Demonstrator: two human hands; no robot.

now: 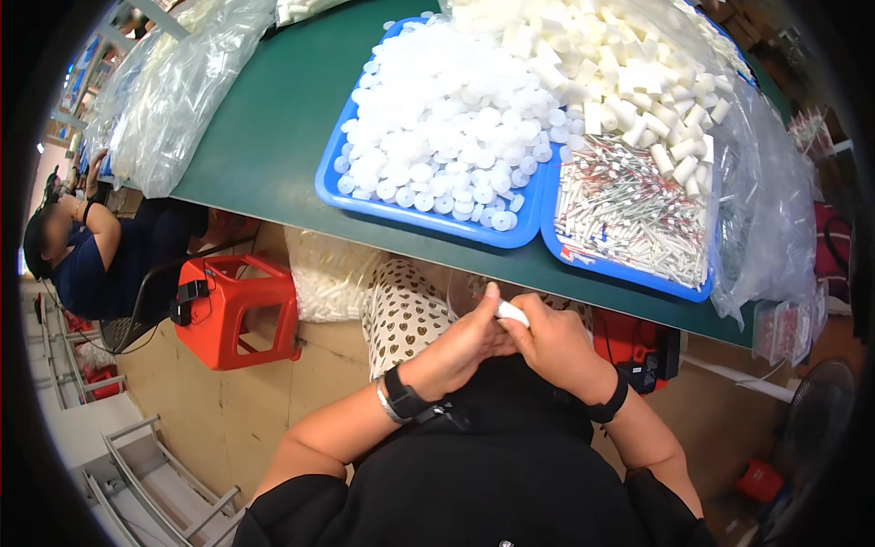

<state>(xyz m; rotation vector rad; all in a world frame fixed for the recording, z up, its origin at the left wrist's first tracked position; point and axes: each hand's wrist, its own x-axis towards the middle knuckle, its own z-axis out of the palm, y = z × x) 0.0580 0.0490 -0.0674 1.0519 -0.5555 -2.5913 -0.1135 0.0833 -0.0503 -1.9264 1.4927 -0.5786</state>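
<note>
In front of my lap, below the table edge, a small white cylinder (512, 314) shows between my two hands. My right hand (563, 348) is closed with thumb and fingers pinched on it. My left hand (463, 351) presses against its other end, thumb up beside it and fingers curled underneath. Part of the cylinder is hidden by the fingers. Straight ahead, a blue tray (330, 187) is heaped with translucent white discs (447, 118). To its right, a second blue tray (629, 279) holds thin white sticks with red and grey wires (629, 214). Cream foam-like cylinders (638, 87) are piled behind.
Both trays stand on a green table (251, 137) whose near edge runs above my hands. Clear plastic bags lie at the left (196, 91) and right (766, 201). On the left are a red stool (239, 305) and a seated person (109, 242). At right stands a fan (825, 401).
</note>
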